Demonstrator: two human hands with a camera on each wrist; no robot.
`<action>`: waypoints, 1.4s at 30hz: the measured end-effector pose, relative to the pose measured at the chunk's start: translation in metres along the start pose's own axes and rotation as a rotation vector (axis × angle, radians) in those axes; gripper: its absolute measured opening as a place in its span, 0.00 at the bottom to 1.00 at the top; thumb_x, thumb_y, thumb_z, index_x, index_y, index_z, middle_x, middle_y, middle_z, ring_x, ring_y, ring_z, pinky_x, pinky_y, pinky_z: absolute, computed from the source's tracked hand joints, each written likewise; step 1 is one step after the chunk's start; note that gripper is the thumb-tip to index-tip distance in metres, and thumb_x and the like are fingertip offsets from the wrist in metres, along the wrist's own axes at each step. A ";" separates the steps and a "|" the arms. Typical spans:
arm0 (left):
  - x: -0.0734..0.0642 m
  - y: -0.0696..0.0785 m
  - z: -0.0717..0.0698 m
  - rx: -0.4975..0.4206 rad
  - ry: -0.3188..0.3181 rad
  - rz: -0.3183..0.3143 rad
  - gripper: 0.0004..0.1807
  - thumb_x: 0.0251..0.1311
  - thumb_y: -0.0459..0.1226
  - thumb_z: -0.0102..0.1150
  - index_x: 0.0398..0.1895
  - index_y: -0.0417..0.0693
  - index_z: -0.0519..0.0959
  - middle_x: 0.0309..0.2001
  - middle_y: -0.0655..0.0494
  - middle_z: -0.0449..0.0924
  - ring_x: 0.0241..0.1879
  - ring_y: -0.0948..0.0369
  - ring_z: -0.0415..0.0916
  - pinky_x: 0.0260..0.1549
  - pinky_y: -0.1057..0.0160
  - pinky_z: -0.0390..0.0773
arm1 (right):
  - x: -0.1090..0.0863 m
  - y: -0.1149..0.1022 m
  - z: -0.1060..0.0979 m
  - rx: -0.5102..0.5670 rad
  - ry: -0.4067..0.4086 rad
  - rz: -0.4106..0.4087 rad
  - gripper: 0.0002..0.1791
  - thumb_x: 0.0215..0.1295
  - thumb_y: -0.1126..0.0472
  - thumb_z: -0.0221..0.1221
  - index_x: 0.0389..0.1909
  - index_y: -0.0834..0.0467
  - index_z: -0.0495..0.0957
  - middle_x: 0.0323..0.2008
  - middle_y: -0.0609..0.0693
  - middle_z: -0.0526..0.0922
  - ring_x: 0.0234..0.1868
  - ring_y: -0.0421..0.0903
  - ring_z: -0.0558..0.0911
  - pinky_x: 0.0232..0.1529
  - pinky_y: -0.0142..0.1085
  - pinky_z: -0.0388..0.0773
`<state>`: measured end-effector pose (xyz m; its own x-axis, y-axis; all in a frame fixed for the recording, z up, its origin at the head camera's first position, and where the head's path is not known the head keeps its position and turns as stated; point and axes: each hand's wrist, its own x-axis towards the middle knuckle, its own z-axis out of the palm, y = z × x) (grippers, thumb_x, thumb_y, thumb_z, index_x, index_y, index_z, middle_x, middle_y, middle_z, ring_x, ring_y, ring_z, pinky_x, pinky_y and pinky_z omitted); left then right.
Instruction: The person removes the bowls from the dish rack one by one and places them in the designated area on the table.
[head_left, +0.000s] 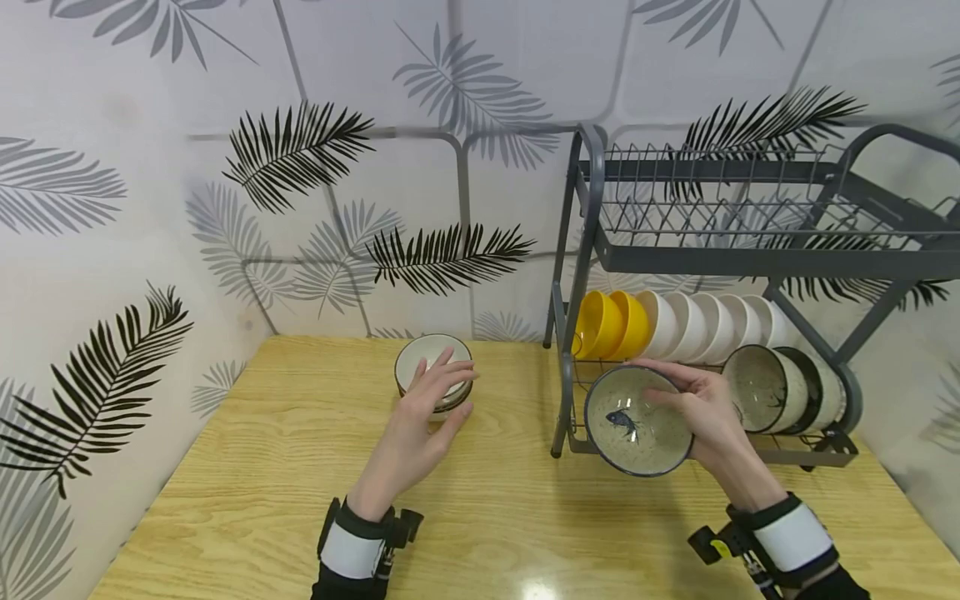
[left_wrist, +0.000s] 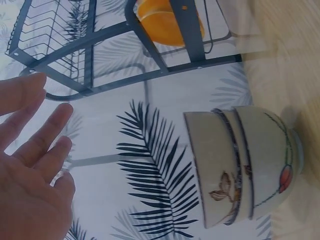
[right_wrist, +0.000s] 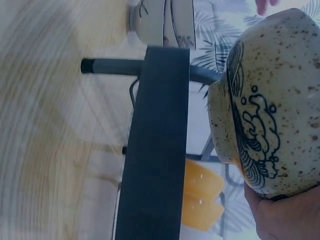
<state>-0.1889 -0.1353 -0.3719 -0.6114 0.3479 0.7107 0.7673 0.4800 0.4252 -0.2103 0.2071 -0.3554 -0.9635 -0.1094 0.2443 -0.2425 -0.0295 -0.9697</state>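
Note:
My right hand grips a speckled bowl by its right side, thumb inside the rim. A blue fish is painted inside it, and the right wrist view shows dark wave lines on its outer wall. The bowl is held in front of the rack's lower tier, tilted toward the head camera. My left hand has its fingers loosely extended near a stack of bowls on the table. In the left wrist view the fingers are apart from the stack, which has floral painting on its cream walls.
A dark two-tier dish rack stands at the right. Its lower tier holds yellow bowls, several white bowls and patterned bowls on their sides. The wooden table meets a leaf-patterned wall.

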 end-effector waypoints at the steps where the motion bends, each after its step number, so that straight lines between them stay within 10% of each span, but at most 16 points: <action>1: 0.001 0.003 -0.001 -0.002 -0.004 0.004 0.20 0.61 0.30 0.59 0.57 0.39 0.74 0.60 0.46 0.73 0.70 0.51 0.53 0.71 0.45 0.47 | -0.001 0.001 0.002 -0.009 -0.009 0.002 0.18 0.59 0.76 0.59 0.52 0.67 0.80 0.42 0.41 0.85 0.43 0.39 0.82 0.35 0.28 0.84; 42: 0.009 0.071 0.002 0.051 -0.221 0.271 0.18 0.60 0.36 0.62 0.54 0.45 0.76 0.60 0.51 0.74 0.68 0.52 0.57 0.66 0.41 0.58 | -0.020 0.016 0.055 -0.080 -0.157 0.094 0.20 0.58 0.75 0.58 0.53 0.74 0.76 0.43 0.47 0.86 0.48 0.48 0.81 0.48 0.39 0.78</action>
<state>-0.1404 -0.0969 -0.3366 -0.4184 0.6313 0.6530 0.9002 0.3839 0.2056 -0.1884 0.1542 -0.3757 -0.9544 -0.2615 0.1439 -0.1666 0.0665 -0.9838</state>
